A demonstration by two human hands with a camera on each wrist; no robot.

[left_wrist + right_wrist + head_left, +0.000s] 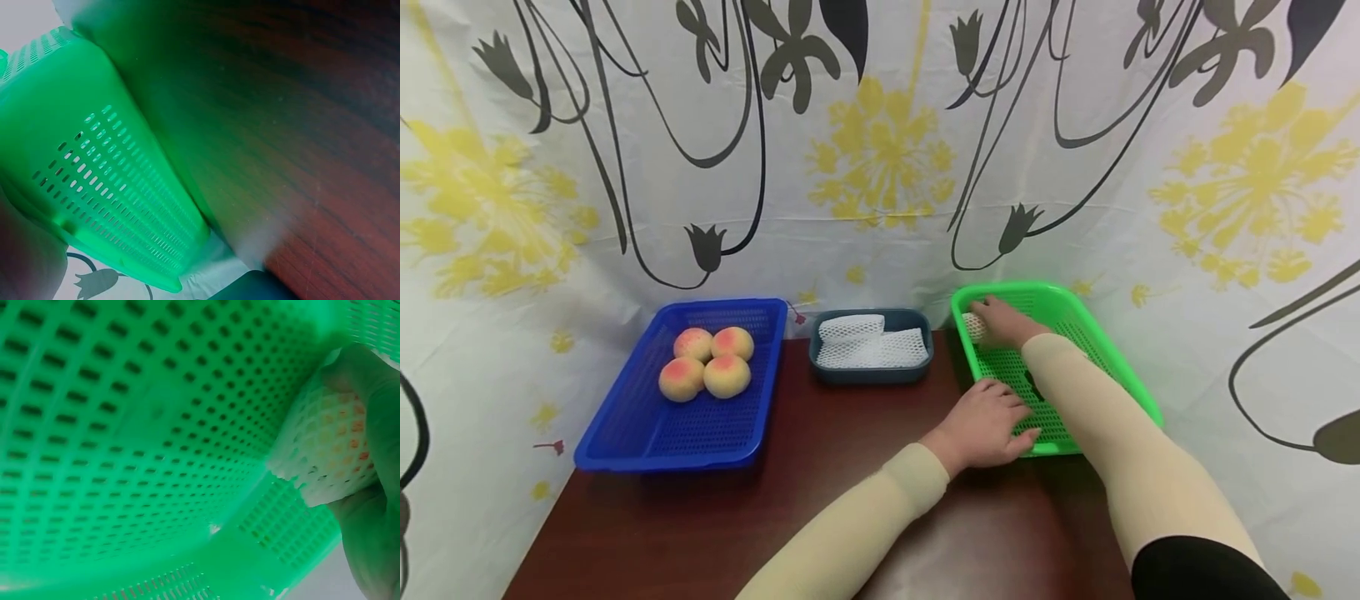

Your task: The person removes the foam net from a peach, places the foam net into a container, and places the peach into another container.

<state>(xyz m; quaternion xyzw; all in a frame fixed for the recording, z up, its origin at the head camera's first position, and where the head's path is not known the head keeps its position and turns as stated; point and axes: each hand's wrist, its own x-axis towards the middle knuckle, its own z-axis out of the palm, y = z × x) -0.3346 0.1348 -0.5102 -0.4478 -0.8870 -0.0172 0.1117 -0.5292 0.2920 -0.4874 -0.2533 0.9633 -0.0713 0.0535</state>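
My right hand point(1006, 323) is down inside the far left corner of the green basket point(1120, 367). It grips a peach in a white foam net point(331, 444); yellow and red skin shows through the mesh in the right wrist view. My left hand point(988, 422) lies at the basket's near left rim, thumb spread away from loosely bent fingers. In the left wrist view only part of that hand point(28, 250) shows, beside the basket's outer wall point(112, 162).
A blue basket point(655, 442) with several bare peaches point(727, 377) stands at the left. Between the baskets, a dark grey-blue tray point(871, 377) holds white foam nets point(872, 346). All stand on a dark red-brown table point(842, 467) against a patterned cloth point(880, 250).
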